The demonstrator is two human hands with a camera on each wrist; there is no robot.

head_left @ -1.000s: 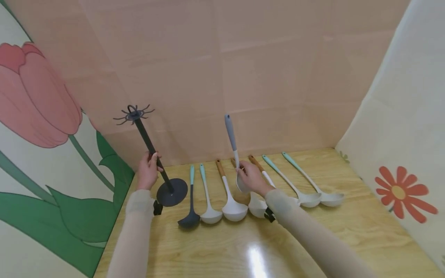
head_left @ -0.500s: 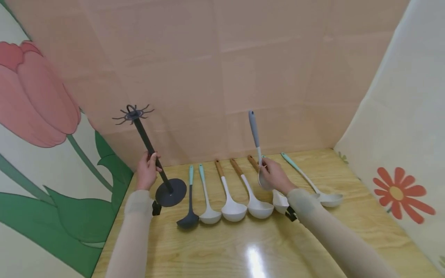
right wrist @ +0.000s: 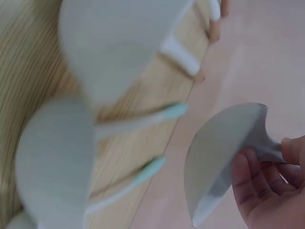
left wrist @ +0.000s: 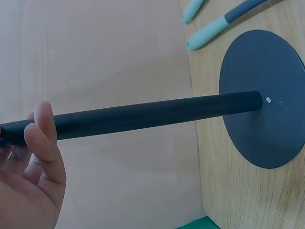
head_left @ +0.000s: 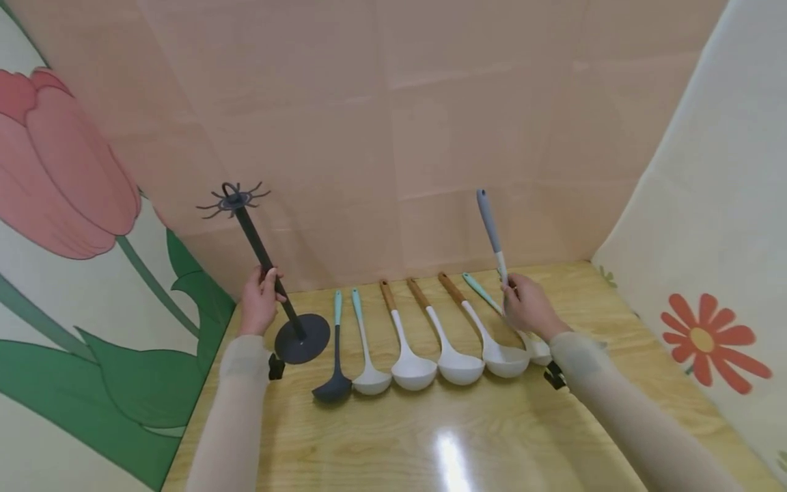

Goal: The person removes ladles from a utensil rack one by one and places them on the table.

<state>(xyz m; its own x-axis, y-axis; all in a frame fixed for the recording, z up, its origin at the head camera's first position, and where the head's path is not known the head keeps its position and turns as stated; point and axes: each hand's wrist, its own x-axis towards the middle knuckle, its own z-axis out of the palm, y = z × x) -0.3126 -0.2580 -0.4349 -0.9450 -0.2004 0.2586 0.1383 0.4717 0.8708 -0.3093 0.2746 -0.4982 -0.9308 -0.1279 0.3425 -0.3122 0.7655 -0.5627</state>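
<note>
My left hand (head_left: 258, 301) grips the pole of a black utensil stand (head_left: 255, 239), which has a ring of curved hooks on top and a round base. In the left wrist view, thumb and fingers lie round the pole (left wrist: 143, 117). My right hand (head_left: 531, 307) holds a ladle (head_left: 488, 222) with its blue-grey handle pointing up. The grip is low on the white neck; the right wrist view shows the fingers just by the pale bowl (right wrist: 217, 152). That ladle is held above the right part of a row of ladles, and my hand and sleeve partly hide those there.
Along the wooden table (head_left: 369, 444) lie a dark ladle (head_left: 335, 386), a white mint-handled one (head_left: 371, 380) and three brown-handled white ones, the rightmost (head_left: 506, 360) near my sleeve. Further mint-handled ladles (right wrist: 150, 169) lie beyond. A pink backdrop (head_left: 344, 137) stands behind.
My right hand has moved to the right along the row with the blue-grey-handled ladle, uncovering brown-handled ladles behind it. The left hand and the stand have hardly moved.
</note>
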